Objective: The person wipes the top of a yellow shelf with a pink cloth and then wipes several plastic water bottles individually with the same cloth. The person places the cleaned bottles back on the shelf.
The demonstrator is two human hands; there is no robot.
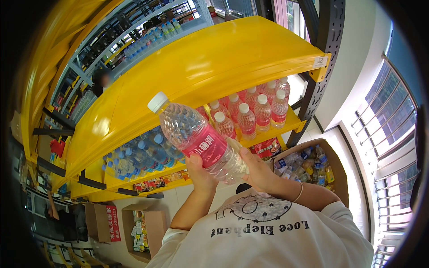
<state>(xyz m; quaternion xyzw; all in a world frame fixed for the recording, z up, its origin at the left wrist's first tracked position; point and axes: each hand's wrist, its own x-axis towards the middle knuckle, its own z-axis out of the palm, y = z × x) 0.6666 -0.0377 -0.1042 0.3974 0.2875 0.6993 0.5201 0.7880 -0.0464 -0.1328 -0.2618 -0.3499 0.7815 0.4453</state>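
A large clear plastic bottle (197, 139) with a white cap and a pink label bearing writing is held tilted in front of my chest, its cap towards the upper left. My left hand (201, 172) grips it from the near left side, thumb on the label's lower edge. Around the bottle's base end closes my right hand (256, 169). Behind it, on a yellow shelf tier, stand several similar pink-labelled bottles (247, 122) with white caps. Left of these, blue-capped water bottles (147, 152) fill the same tier, partly hidden by the held bottle.
Above the bottles spans a yellow metal shelf board (207, 60), joined to a dark perforated upright (323, 67). A cardboard box (338, 171) of assorted plastic bottles is at right. Another open carton (156, 227) holds small packages. Barred windows (385, 110) line the right; a person (100, 82) is beyond the shelf.
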